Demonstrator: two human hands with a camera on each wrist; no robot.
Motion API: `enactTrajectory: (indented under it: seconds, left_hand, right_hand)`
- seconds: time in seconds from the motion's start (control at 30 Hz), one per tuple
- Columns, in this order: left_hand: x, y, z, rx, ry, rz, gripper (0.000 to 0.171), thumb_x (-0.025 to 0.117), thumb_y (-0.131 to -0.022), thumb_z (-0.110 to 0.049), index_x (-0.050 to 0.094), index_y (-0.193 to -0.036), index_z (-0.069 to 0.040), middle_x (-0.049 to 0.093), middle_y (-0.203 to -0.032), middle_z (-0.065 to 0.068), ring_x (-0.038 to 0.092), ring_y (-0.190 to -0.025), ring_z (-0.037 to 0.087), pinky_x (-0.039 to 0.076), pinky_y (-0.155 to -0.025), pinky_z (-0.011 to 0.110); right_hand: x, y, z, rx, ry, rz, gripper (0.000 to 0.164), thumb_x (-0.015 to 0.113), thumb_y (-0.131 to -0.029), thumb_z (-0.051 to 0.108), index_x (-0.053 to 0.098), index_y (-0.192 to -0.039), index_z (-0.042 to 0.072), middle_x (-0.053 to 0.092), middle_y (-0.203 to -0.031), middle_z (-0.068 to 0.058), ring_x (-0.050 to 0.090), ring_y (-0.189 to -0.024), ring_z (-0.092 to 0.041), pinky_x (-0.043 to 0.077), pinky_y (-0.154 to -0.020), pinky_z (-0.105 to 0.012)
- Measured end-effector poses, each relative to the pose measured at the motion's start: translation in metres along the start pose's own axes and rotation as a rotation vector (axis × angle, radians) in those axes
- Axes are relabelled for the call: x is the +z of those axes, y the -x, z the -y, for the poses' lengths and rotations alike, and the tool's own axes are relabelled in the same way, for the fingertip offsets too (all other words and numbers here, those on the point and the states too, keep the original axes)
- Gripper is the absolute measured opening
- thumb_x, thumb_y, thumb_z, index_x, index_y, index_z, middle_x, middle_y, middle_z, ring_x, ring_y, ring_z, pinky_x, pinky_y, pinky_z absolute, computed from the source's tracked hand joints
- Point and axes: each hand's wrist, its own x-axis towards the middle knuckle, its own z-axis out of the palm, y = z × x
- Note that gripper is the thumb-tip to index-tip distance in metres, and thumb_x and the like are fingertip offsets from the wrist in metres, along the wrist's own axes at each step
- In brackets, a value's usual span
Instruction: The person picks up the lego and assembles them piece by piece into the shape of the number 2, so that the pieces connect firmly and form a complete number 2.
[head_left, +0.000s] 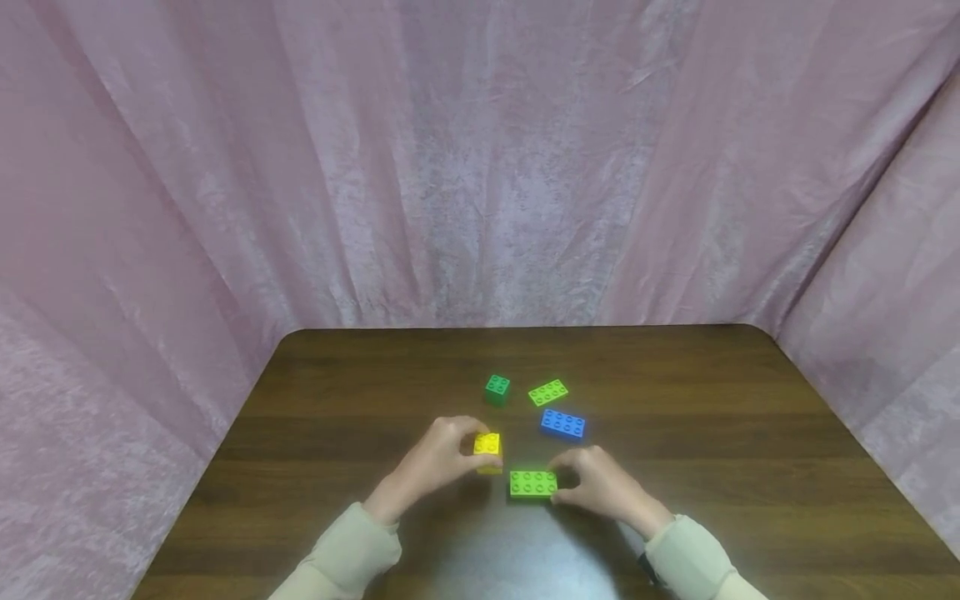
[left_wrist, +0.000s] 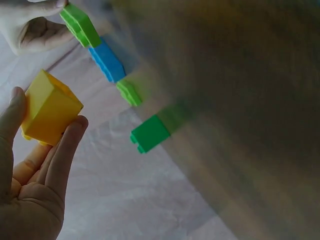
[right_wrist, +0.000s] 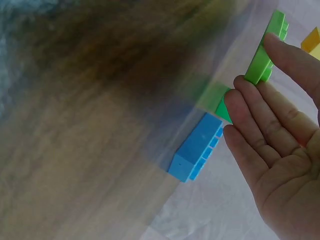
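My left hand [head_left: 446,454] grips a yellow toy building brick [head_left: 487,443] between thumb and fingers. In the left wrist view the hollow underside of the yellow brick [left_wrist: 52,107] is turned toward the camera, and the brick is off the table. To its right, my right hand [head_left: 600,483] pinches the right end of a lime green brick [head_left: 533,484] with two rows of studs facing up. The right wrist view has that lime brick [right_wrist: 261,55] between the thumb and fingertips. A small gap separates the yellow brick from the lime one.
Beyond the hands lie a blue brick [head_left: 562,423], a thin lime green brick [head_left: 548,392] and a small dark green brick [head_left: 497,389]. All rest on the brown wooden table [head_left: 337,392]. Pink curtains [head_left: 480,167] hang behind the table and along both sides.
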Motion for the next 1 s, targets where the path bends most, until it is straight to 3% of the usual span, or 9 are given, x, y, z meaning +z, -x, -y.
enactTrajectory:
  seconds: [0.17, 0.47, 1.0]
  left_hand:
    - [0.011, 0.006, -0.001, -0.077, 0.058, 0.042, 0.032, 0.082, -0.077, -0.025, 0.069, -0.097, -0.004, 0.07, -0.086, 0.002, 0.055, -0.071, 0.008, 0.051, -0.064, 0.017]
    - [0.022, 0.007, 0.003, -0.154, 0.102, 0.097, 0.033, 0.08, -0.079, -0.028, 0.067, -0.098, -0.006, 0.068, -0.087, 0.001, 0.056, -0.073, 0.004, 0.051, -0.067, 0.016]
    - [0.035, 0.003, 0.002, -0.217, 0.16, 0.146, 0.033, 0.079, -0.079, -0.028, 0.063, -0.099, -0.007, 0.066, -0.081, -0.002, 0.056, -0.068, 0.003, 0.051, -0.062, 0.017]
  right_hand:
    - [0.004, 0.004, -0.002, 0.03, 0.001, 0.03, 0.034, 0.082, -0.07, 0.015, 0.072, -0.1, 0.004, 0.075, -0.099, -0.011, 0.069, -0.091, -0.025, 0.057, -0.083, -0.043]
    - [0.007, 0.003, -0.005, 0.023, -0.003, 0.024, 0.032, 0.082, -0.07, 0.015, 0.072, -0.099, 0.005, 0.075, -0.097, -0.01, 0.07, -0.088, -0.023, 0.058, -0.081, -0.04]
    - [0.012, 0.003, -0.005, 0.004, 0.01, 0.012, 0.033, 0.083, -0.068, 0.013, 0.073, -0.098, 0.004, 0.075, -0.096, -0.01, 0.07, -0.087, -0.023, 0.058, -0.079, -0.037]
